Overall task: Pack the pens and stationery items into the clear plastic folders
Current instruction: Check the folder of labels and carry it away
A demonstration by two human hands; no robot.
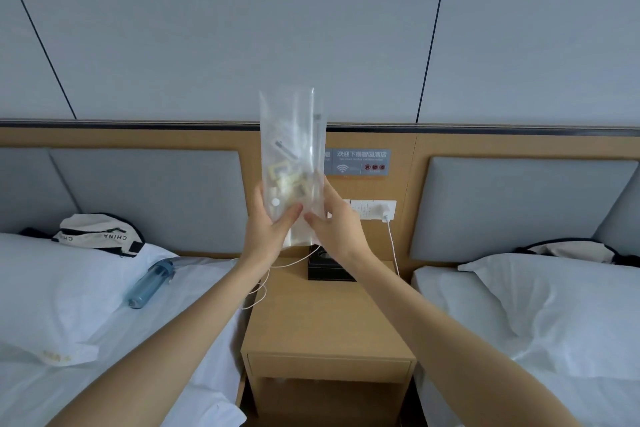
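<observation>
Two hands hold one clear plastic folder [292, 163] up in the air above the tabletop [322, 315], its long axis upright and its far end pointing toward the ceiling. The left hand [268, 229] has its fingers curled round the folder's lower left edge, thumb pressed on the front; the right hand [332, 222] pinches the lower right edge. Inside lie one dark pen [317, 149] standing upright along the right side, and a jumble of small yellowish stationery pieces [287, 180] too blurred to count. One black box [329, 269] sits far on the tabletop. One blue bottle [149, 282] lies on the left bed [69, 357].
</observation>
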